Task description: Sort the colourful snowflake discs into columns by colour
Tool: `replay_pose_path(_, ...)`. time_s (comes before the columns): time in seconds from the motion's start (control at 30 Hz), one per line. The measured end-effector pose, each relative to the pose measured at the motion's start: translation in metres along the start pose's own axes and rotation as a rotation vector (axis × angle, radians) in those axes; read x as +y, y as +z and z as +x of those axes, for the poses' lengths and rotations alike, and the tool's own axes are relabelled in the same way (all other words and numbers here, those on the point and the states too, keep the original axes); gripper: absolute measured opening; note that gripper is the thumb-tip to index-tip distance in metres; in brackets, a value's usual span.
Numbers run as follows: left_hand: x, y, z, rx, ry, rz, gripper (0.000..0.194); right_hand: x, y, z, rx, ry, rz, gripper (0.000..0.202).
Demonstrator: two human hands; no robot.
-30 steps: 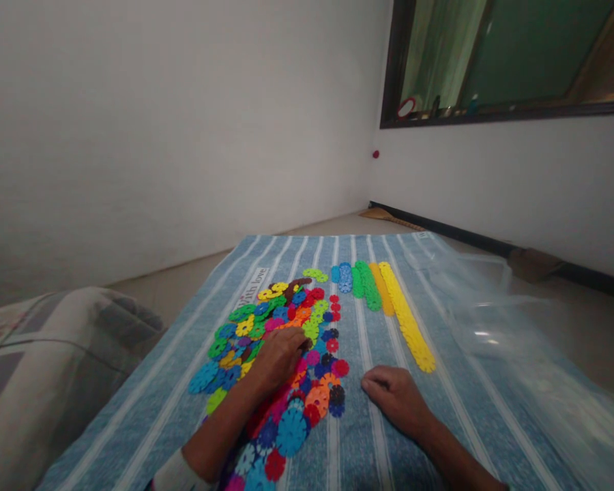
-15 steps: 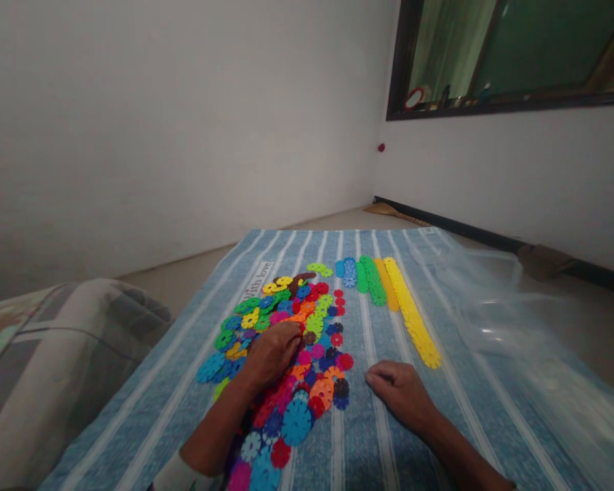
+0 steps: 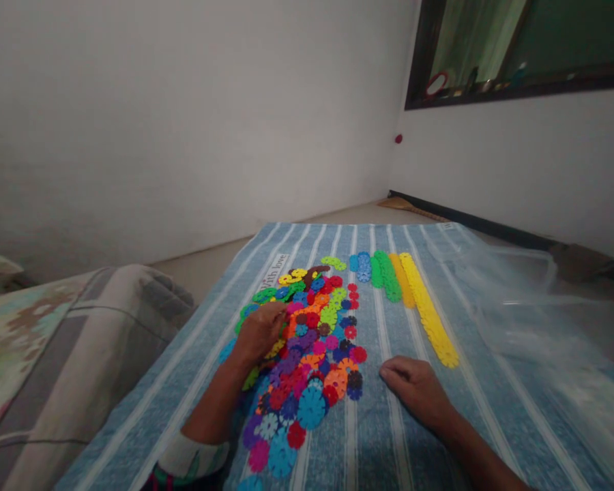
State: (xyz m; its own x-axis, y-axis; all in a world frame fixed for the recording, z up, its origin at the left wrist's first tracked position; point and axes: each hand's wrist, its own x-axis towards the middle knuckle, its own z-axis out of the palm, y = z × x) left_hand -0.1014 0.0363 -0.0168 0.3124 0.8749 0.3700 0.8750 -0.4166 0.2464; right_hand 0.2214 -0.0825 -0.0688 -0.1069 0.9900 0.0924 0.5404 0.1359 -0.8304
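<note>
While the left hand bends over the pile of notched plastic discs, its fingers are drawn narrow and point down among the pieces; whether a disc is pinched there, I cannot tell, since the hand covers its own fingertips. The pile lies under and to the right of that grip, spilling back toward the wearer. These discs look thin, light and fairly stiff, probably smooth enough to slide over one another, so the notched rim is likely the best hold, with thumb and forefinger on opposite edges; little force should be needed, and breakage seems unlikely. The left forearm slants forward from the near side, back of the hand upward, a pale cuff behind the wrist. Right of the pile, the right hand is loosely curled on the striped cloth, thumb against forefinger, no disc showing in it, its forearm angled in from the near right. Beyond that hand lie the overlapping yellow disc row and, farther off, the green disc rows; to its right sits a clear plastic container.
</note>
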Motion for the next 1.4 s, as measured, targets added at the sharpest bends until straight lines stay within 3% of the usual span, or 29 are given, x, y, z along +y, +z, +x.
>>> replay_pose_path(0.17, -0.023, -0.026, -0.005, -0.025, -0.252, 0.17, 0.033, 0.004, 0.001, -0.002, -0.018, 0.001, 0.0, 0.031)
replay_pose_path(0.27, -0.024, -0.03, -0.009, -0.083, -0.306, 0.206, 0.031, 0.005, 0.001, -0.002, -0.026, 0.009, -0.003, 0.031)
replay_pose_path(0.43, -0.012, -0.021, -0.002, -0.193, -0.282, 0.229, 0.028, 0.003, 0.002, -0.002, -0.026, 0.015, -0.009, 0.033)
replay_pose_path(0.73, 0.01, -0.004, 0.037, -0.315, -0.289, 0.468, 0.028, 0.009, 0.004, -0.001, -0.03, 0.01, -0.022, 0.034)
replay_pose_path(1.03, 0.01, 0.013, 0.046, -0.276, -0.282, 0.539, 0.035, 0.003, 0.003, 0.0, -0.016, 0.008, -0.02, 0.034)
replay_pose_path(1.23, 0.015, -0.002, 0.051, -0.209, -0.252, 0.565, 0.038, 0.002, 0.004, 0.004, -0.001, 0.0, -0.017, 0.031)
replay_pose_path(1.33, 0.024, -0.01, 0.061, -0.14, -0.215, 0.41, 0.034, 0.001, 0.004, 0.006, 0.014, -0.003, -0.019, 0.03)
replay_pose_path(1.4, 0.038, -0.007, 0.071, -0.16, -0.105, 0.192, 0.028, -0.001, 0.004, 0.007, 0.027, -0.002, -0.021, 0.029)
